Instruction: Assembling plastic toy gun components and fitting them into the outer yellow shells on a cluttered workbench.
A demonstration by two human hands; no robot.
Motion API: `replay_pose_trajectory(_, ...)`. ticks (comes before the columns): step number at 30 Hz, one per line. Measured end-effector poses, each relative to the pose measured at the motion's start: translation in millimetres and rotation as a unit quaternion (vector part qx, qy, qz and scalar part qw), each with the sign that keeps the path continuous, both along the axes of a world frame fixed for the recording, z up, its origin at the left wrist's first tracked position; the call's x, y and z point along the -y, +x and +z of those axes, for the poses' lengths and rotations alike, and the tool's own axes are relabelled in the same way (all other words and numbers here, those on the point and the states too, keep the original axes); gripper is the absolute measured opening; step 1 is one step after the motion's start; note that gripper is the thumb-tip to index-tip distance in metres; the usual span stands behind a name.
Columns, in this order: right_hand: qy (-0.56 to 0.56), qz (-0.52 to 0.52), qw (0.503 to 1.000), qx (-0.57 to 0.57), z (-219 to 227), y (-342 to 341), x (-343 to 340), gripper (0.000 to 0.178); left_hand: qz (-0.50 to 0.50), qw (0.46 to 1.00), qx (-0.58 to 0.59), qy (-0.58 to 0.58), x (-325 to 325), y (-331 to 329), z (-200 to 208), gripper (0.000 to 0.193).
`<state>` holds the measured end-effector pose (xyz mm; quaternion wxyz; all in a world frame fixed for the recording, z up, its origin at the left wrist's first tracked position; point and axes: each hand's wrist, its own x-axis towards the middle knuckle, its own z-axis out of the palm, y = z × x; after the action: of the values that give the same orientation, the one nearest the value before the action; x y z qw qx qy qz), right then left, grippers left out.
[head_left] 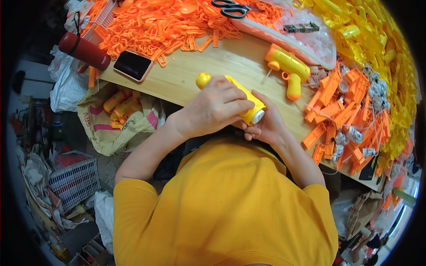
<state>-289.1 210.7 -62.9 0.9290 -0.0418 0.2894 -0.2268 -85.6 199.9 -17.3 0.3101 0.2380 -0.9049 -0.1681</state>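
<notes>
Over the table's near edge I hold a yellow plastic toy body [258, 106], a tube with a whitish round end pointing toward my right. My left hand [222, 105] is wrapped over its top, with the fingers bent across it. Beyond that hand a rounded yellow part [203, 80] sticks out; the join between the two is hidden. My right hand [270, 120] supports the whitish end from below and the side, fingers curled. To the right on the table lies a yellow pistol-shaped toy [288, 64] with orange parts and a thin white stick.
Orange plastic parts [146, 31] heap at the back, near scissors [230, 8] and a tray of clear pieces [284, 33]. Orange pieces with wired motors [341, 111] and yellow shells [377, 53] fill the right. At left are a phone [133, 65], red bottle [84, 51] and sack of toys [111, 139].
</notes>
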Motion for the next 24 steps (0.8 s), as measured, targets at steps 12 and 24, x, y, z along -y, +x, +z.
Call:
replay_pose_trajectory(12, -0.638, -0.183, 0.618, -0.421, -14.5, -14.8, 5.4, 0.064, 0.083, 0.823, -0.375, 0.419, 7.8, 13.5, -14.8, 0.036)
replay_pose_trajectory(24, -0.387, -0.182, 0.87, -0.243, -6.2, 7.3, 10.0, 0.063, 0.082, 0.759, -0.304, 0.57, 28.9, -0.6, -44.1, 0.03)
